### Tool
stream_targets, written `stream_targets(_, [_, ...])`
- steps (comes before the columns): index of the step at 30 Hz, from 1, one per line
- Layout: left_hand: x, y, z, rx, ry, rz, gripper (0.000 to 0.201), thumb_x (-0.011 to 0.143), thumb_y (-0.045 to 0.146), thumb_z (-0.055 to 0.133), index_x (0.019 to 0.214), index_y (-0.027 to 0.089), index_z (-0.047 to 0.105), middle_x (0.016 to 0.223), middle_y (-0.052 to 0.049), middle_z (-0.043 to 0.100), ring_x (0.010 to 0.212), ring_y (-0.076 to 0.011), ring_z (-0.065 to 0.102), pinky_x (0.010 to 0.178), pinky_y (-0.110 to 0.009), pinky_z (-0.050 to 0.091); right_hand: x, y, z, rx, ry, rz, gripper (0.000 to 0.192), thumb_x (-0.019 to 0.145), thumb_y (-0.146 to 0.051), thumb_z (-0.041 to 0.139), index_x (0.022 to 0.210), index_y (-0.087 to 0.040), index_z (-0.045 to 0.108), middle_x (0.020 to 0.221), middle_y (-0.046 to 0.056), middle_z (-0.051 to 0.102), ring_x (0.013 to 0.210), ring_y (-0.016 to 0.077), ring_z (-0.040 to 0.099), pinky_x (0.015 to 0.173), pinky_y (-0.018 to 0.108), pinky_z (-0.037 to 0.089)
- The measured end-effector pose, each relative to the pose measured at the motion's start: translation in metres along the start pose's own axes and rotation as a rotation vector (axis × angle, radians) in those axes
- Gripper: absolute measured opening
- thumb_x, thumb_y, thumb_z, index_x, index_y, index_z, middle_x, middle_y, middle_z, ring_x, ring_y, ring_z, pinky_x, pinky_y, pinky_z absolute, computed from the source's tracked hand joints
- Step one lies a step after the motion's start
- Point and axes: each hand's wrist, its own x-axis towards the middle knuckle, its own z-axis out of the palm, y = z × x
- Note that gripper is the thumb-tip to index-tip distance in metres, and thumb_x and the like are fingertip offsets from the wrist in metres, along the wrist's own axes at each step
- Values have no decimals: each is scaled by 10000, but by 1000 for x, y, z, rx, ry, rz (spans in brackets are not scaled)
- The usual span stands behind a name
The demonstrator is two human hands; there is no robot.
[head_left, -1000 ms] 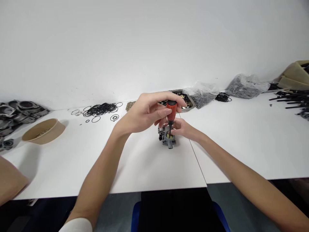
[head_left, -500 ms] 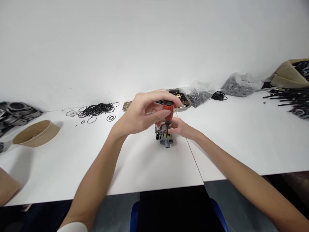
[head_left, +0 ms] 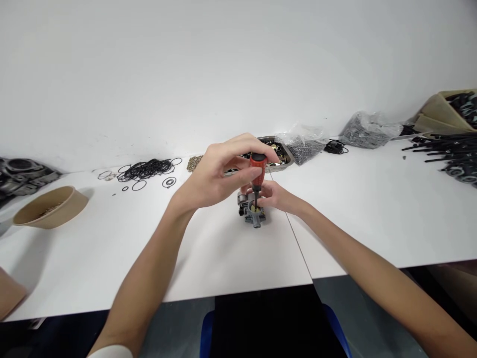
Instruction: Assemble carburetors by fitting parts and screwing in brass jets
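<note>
- One grey casting sits on the near middle of the counter, just left of the seam, its short spout pointing to 6 o'clock. The screwdriver goes down into its round mouth, where something yellowish shows; the tip's exact seat is too small to make out.
- The shaft stands nearly upright, the handle leaning slightly towards 1 o'clock. Good work here would likely call for lining it up with whatever the tip meets, so the blade does not ride out of its slot.
- The left hand is clamped on the red handle from 9 o'clock, thumb on the near side and index finger arching over the top. Steady downward pressure with small finger turns should suit this grip.
- The right hand is closed on the casting from about 2 o'clock, some fingertips hidden. Its job is probably to stop the body twisting; the thumb, close to the shaft, is best held clear of the tip.
- Further out, the metal tray lies at 1 o'clock, the black rings at 10 and the tan bowl at 9, all well apart from the spout.
</note>
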Motion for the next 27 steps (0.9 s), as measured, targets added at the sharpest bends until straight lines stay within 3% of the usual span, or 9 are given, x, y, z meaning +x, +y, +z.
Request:
stream_targets(4, [2, -2, 6, -11, 18, 38, 176, 776, 255, 753, 946, 220, 722, 928, -62, 683, 763, -142, 667, 552, -241, 573, 2, 6, -2, -11, -12, -60, 396, 764, -178, 693, 1150, -221, 614, 1211, 69, 635, 1141, 252, 597, 961, 435, 502])
stream_targets(7, [0, -3, 8, -49, 40, -9, 281, 759, 234, 769, 1033, 226, 706, 894, -48, 670, 721, -144, 682, 483, -222, 535, 2, 5, -2, -13, -28, -63, 383, 781, -177, 676, 1156, -212, 611, 1209, 77, 631, 1140, 250, 592, 961, 435, 501])
stream_targets(15, [-1, -3, -1, -106, -56, -68, 239, 913, 257, 554, 1122, 209, 660, 960, -73, 681, 698, -126, 663, 505, -235, 552, -1, -5, 1, -8, -17, 8, 322, 772, -157, 650, 1094, -185, 648, 1180, 82, 647, 1111, 243, 599, 926, 413, 507])
stream_targets(21, [2, -5, 6, -14, 12, -13, 176, 801, 242, 717, 971, 208, 682, 1001, -66, 664, 729, -109, 645, 514, -187, 530, 1, 1, 1, -12, 24, 8, 452, 757, -142, 664, 1202, -206, 613, 1240, 76, 635, 1147, 244, 594, 961, 422, 499])
stream_targets(27, [-1, -5, 5, -60, 10, -60, 317, 860, 192, 619, 1172, 243, 646, 969, -54, 673, 659, -107, 654, 455, -195, 509, 1, 2, 0, 12, -34, 21, 385, 788, -150, 653, 1168, -210, 627, 1185, 77, 669, 1157, 247, 603, 942, 407, 514])
